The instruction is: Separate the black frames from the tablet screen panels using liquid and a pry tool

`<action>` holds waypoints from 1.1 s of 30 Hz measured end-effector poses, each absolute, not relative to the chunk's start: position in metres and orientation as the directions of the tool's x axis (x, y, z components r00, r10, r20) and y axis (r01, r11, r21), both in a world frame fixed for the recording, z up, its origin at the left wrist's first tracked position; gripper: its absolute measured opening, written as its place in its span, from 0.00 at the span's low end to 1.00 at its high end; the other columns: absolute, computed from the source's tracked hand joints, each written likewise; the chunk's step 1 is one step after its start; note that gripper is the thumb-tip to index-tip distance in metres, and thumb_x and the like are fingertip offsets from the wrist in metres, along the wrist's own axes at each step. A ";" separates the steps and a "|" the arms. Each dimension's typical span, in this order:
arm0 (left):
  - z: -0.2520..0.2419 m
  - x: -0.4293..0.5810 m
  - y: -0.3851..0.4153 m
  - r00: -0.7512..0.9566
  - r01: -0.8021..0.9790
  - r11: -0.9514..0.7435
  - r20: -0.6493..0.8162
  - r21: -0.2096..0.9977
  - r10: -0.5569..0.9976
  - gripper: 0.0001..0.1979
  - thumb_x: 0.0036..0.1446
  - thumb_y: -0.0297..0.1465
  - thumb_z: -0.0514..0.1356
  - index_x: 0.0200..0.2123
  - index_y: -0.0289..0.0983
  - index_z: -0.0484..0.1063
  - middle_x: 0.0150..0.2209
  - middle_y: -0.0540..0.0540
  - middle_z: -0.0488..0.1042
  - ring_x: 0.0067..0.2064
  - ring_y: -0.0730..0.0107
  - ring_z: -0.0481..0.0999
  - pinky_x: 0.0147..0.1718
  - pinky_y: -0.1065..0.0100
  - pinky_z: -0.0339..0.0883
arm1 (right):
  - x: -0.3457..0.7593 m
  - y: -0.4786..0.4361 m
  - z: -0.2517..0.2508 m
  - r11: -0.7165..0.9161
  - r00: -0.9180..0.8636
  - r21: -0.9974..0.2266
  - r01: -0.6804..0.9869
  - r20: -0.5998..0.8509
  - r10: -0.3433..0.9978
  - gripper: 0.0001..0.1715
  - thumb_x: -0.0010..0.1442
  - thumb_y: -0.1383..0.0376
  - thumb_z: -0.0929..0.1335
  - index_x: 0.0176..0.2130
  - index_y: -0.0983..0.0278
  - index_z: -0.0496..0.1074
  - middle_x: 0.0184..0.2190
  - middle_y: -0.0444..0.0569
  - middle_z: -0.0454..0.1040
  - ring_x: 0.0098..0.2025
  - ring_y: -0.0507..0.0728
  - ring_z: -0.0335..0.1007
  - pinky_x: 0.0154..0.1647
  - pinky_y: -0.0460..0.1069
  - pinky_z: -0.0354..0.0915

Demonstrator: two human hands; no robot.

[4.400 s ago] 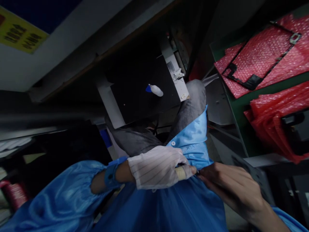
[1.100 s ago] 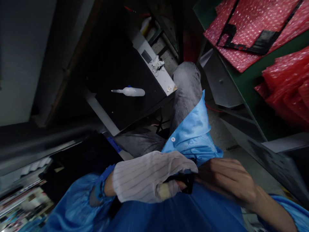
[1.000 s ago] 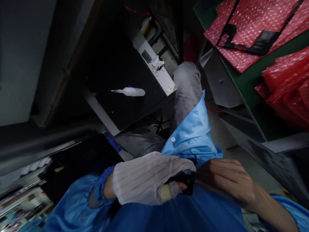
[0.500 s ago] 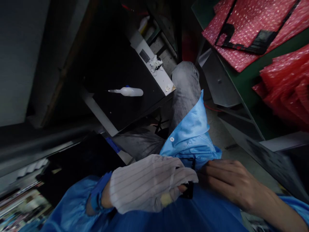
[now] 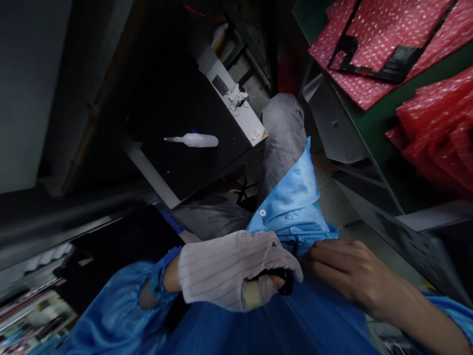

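Note:
My left hand (image 5: 236, 268) wears a white striped glove and is closed around a small black object (image 5: 284, 282) held at my lap. A taped finger shows under the glove's edge. My bare right hand (image 5: 345, 273) lies just right of it, fingers curled toward the same black object and pressed on the blue smock (image 5: 295, 197). What the right fingers grip is hidden. Both hands rest over shiny blue fabric (image 5: 281, 325) covering my lap.
A white squeeze bottle (image 5: 194, 140) lies on a black panel (image 5: 192, 113) under the bench. Crumpled white tissue (image 5: 236, 94) sits on a white ledge. Red bubble-wrap sheets (image 5: 373, 39) and a black frame (image 5: 369, 64) fill green shelves at right. My grey-trousered knee (image 5: 284, 123) points ahead.
My gloved left hand shifted slightly and kept its hold on the black object. The right hand stayed close beside it. The view tilted a little.

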State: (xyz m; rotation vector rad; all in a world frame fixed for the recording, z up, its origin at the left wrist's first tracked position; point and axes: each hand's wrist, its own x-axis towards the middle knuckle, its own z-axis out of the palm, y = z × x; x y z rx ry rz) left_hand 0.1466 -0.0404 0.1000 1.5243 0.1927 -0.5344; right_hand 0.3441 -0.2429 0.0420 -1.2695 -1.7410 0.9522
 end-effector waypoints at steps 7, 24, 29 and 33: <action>0.102 0.152 -0.039 0.835 0.521 0.017 -0.505 0.854 -0.220 0.14 0.73 0.33 0.52 0.45 0.39 0.79 0.45 0.45 0.85 0.41 0.63 0.84 0.45 0.65 0.80 | 0.346 -0.239 0.042 0.199 -0.235 -0.911 0.362 0.117 0.965 0.31 0.90 0.66 0.55 0.36 0.61 0.74 0.30 0.45 0.76 0.30 0.53 0.68 0.33 0.51 0.63; 0.080 0.149 -0.037 0.913 0.372 0.057 -0.354 0.926 -0.205 0.13 0.71 0.31 0.52 0.44 0.41 0.79 0.43 0.48 0.86 0.39 0.66 0.85 0.41 0.65 0.80 | 0.347 -0.236 0.032 0.218 -0.261 -0.907 0.360 0.126 0.957 0.32 0.90 0.67 0.55 0.36 0.62 0.74 0.30 0.44 0.72 0.31 0.54 0.65 0.33 0.52 0.62; 0.079 0.153 -0.037 0.901 0.399 0.072 -0.376 0.914 -0.215 0.16 0.72 0.36 0.52 0.43 0.40 0.80 0.39 0.46 0.85 0.34 0.65 0.82 0.36 0.61 0.77 | 0.347 -0.236 0.030 0.232 -0.262 -0.894 0.384 0.135 0.956 0.31 0.90 0.67 0.56 0.35 0.62 0.73 0.30 0.44 0.73 0.31 0.54 0.65 0.33 0.51 0.60; 0.079 0.155 -0.036 0.895 0.420 0.106 -0.391 0.901 -0.215 0.12 0.70 0.37 0.53 0.39 0.41 0.75 0.37 0.47 0.82 0.34 0.65 0.80 0.36 0.61 0.76 | 0.346 -0.238 0.027 0.220 -0.280 -0.893 0.392 0.112 0.954 0.33 0.90 0.66 0.54 0.34 0.61 0.71 0.28 0.43 0.71 0.29 0.53 0.65 0.32 0.50 0.58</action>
